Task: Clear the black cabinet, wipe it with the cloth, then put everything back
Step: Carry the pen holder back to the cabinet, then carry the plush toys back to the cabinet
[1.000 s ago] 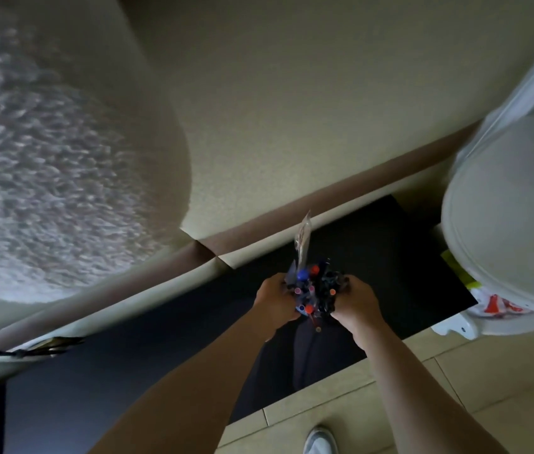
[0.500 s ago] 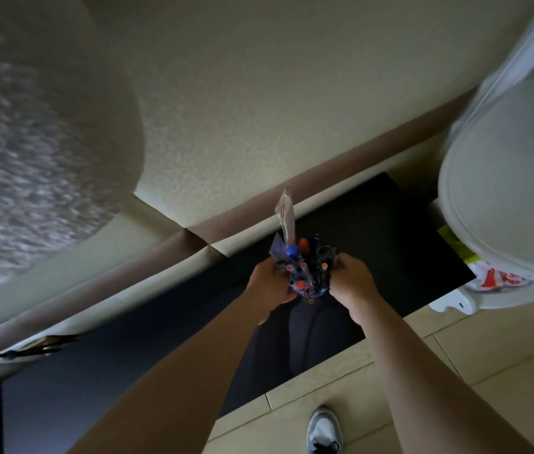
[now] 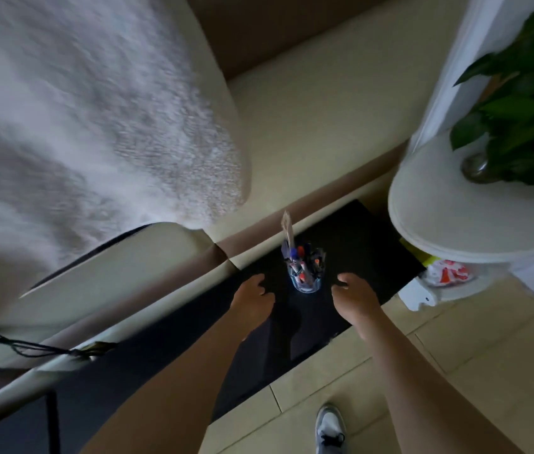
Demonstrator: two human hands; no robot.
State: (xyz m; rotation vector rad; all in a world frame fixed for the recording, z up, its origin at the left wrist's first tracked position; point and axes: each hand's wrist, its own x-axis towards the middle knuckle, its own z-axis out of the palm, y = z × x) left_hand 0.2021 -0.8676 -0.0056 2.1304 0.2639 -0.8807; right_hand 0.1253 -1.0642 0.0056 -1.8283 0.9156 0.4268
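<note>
The black cabinet (image 3: 350,237) before me is plain; on it, a bluish clear cup (image 3: 307,286) of red and blue pens (image 3: 301,265); right of it, green leaves (image 3: 521,103), white stand (image 3: 449,208).

free: cabinet top (image 3: 350,237) either side of pen cup (image 3: 305,277) | obstacle: right end — round white shelf (image 3: 449,221) overhangs

Pens (image 3: 302,263) in the cup (image 3: 307,286) too small; white blanket (image 3: 78,119) blurred.

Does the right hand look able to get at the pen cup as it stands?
Probably yes: the right hand hovers just beside the pen cup on the black cabinet, and nothing lies between them.
</note>
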